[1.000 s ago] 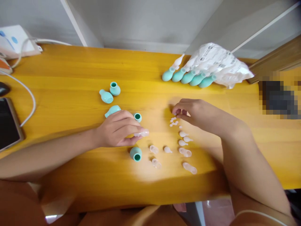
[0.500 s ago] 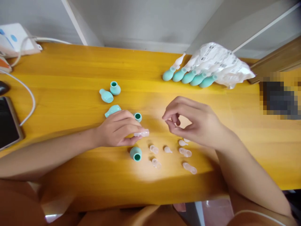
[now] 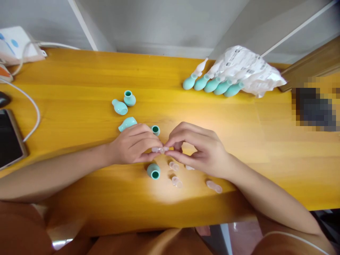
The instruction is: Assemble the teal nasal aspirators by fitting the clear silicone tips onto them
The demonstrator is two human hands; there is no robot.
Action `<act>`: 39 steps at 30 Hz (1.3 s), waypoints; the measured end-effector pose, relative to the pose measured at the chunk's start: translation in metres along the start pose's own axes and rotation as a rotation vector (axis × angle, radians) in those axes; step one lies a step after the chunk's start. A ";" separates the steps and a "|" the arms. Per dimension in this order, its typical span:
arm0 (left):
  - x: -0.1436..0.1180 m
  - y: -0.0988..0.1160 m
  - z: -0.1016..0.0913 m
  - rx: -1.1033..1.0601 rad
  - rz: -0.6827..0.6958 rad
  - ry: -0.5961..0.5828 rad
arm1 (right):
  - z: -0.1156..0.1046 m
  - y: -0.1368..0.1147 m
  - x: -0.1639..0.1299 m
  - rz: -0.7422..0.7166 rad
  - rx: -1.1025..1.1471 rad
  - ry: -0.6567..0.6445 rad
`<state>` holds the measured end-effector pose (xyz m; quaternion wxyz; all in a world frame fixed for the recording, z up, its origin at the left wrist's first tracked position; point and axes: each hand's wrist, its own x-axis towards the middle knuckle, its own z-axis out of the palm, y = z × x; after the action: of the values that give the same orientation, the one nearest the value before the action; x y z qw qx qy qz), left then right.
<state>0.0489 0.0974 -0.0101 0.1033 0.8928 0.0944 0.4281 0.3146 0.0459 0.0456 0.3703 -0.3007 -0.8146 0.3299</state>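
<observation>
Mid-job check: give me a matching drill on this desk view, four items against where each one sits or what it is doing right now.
Things:
1. small clear plastic tip
2. crumpled white plastic bag
3. dark phone
4. upright teal rubber bulb

Places:
A. far right of the yellow wooden table, over a row of teal bulbs
B. pinched between left hand and right hand
C. left table edge
D. just nearer the camera than the left hand

Pairs: 1-B, 2-A, 3-C, 4-D

Desk's far right edge: crinkled white bag (image 3: 249, 69) over five teal bulbs (image 3: 212, 85); left edge: dark phone (image 3: 9, 138), white cable (image 3: 29, 102); far left corner: white box (image 3: 16, 44).
</observation>
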 end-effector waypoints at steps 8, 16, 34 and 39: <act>0.000 -0.001 -0.001 -0.004 -0.026 -0.001 | 0.002 0.002 -0.002 0.008 -0.025 -0.025; 0.000 0.000 -0.003 0.007 -0.061 -0.035 | 0.004 0.002 -0.002 -0.003 -0.036 -0.002; -0.002 -0.001 -0.002 0.060 -0.062 -0.027 | 0.009 0.001 -0.003 0.075 -0.054 0.058; -0.002 -0.002 -0.003 0.056 -0.084 -0.013 | 0.010 0.000 -0.003 0.050 -0.093 0.082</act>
<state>0.0454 0.0988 -0.0100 0.0970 0.8934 0.1430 0.4148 0.3084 0.0407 0.0393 0.3804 -0.3512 -0.8056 0.2881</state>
